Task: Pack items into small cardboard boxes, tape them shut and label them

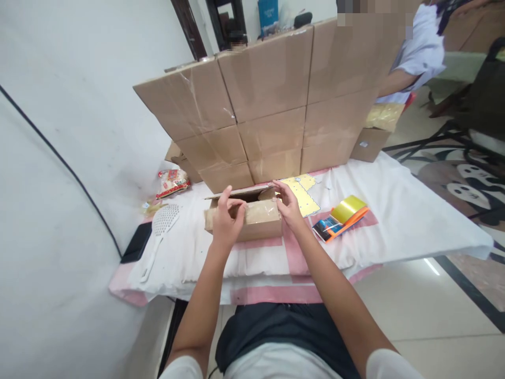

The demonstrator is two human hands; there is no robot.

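Both hands meet at a small box (252,218) on the counter (394,221): the left hand (225,221) pinches its near flap, the right hand (289,208), fingers spread, rests on its right edge. Stacked cartons (272,105) stand behind.

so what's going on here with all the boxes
A person at a cloth-covered table has both hands on a small cardboard box. The left hand grips its near left edge, and the right hand is at the top flaps, which are not yet shut. Behind it is a stack of closed boxes. A tape dispenser and a yellow sheet lie to the right, a white slotted spoon to the left. Another person sits behind the stack.
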